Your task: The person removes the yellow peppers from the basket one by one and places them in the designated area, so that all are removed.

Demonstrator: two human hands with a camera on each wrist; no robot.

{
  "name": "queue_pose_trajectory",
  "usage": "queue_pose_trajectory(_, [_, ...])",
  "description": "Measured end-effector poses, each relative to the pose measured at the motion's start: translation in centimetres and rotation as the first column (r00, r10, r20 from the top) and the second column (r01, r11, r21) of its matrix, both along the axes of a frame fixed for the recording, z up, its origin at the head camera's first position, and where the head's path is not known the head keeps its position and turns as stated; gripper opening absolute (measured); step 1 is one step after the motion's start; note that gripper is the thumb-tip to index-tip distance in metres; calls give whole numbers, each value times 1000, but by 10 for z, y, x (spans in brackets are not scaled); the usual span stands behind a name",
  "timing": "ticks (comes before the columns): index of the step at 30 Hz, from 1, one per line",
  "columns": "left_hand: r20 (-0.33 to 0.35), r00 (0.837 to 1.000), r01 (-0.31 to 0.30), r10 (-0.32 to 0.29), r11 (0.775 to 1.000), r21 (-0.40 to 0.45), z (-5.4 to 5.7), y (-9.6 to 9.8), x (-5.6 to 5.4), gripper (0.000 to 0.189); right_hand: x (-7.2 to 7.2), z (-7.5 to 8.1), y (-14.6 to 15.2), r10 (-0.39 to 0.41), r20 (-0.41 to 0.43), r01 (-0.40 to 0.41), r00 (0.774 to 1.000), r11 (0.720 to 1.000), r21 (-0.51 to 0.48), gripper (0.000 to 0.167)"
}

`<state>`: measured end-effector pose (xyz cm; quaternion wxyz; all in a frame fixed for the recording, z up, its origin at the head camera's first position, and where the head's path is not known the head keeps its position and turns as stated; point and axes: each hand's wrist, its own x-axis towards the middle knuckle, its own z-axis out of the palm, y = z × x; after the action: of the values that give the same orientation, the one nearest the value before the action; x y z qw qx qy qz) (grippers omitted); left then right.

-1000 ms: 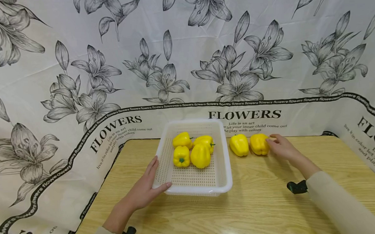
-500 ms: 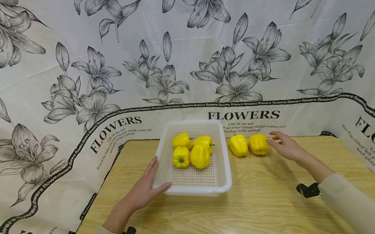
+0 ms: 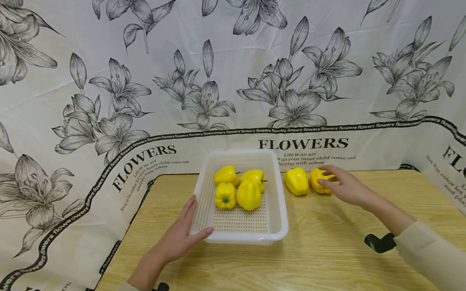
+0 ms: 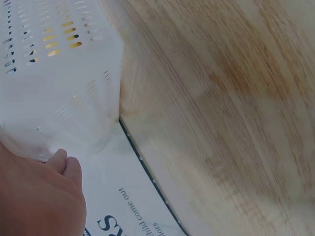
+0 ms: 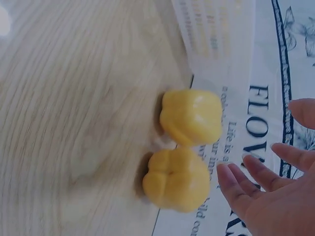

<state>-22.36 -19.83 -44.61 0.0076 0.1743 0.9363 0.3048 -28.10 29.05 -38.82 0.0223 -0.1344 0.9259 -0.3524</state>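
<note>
Yellow bell peppers fill part of a white plastic basket (image 3: 238, 238); several lie inside, one (image 3: 225, 196) with its green stem end facing the camera. My left hand (image 3: 178, 236) holds the basket's near left corner, thumb over the front rim and fingers along the left side. To the basket's right, one bell pepper (image 3: 296, 181) lies on the table beside another bell pepper (image 3: 319, 181). My right hand (image 3: 347, 187) is over that farther-right pepper and partly covers it. In the right wrist view its fingers (image 5: 263, 173) are spread, with a gap between them and the pepper.
The wooden table (image 3: 313, 251) ends at the back against a white curtain (image 3: 222, 97) with flower prints and lettering. Black wrist devices show by each sleeve, one (image 3: 380, 242) at the right arm.
My right hand first drew back slightly to the right from the farther-right pepper, then came left over it. The left hand and basket have not moved.
</note>
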Motion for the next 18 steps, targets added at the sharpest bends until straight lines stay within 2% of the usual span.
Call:
queue_pose_trajectory(10, [-14, 1000, 6, -6, 1000, 5, 1, 0, 0, 105, 12, 11, -29, 73, -52, -77, 996, 995, -70, 56])
queue_pose_trajectory(18, [-14, 1000, 8, -7, 1000, 14, 0, 0, 0, 104, 20, 16, -53, 154, -120, -167, 981, 981, -100, 52])
